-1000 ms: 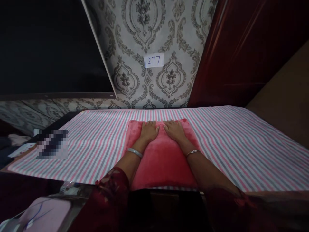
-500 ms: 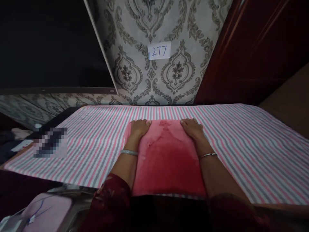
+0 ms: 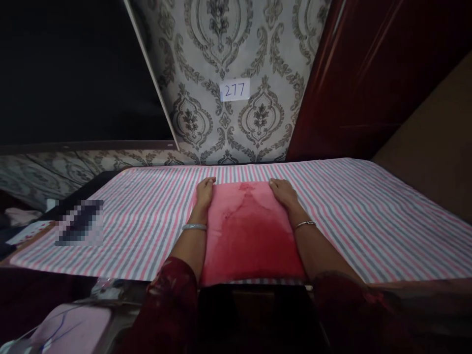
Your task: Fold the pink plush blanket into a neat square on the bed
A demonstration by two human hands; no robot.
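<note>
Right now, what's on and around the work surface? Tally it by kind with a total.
Red plush cloth: 1
Striped sheet: 1
Hands: 2, left hand and right hand
Bangles: 2, and
Paper label "277": 1
Total: 7

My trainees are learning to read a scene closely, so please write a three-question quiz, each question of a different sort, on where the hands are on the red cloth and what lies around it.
1. True or false: both hands rest at the far corners of the red cloth.
2. Which wrist wears the broader, pale bangle? A) left B) right
3. Fill in: the paper label on the patterned wall reads ___.

Key
1. True: the left hand and right hand lie flat, one on each far corner.
2. A; the right wrist has a thin bracelet.
3. 277. The cloth lies on a striped sheet.
</note>
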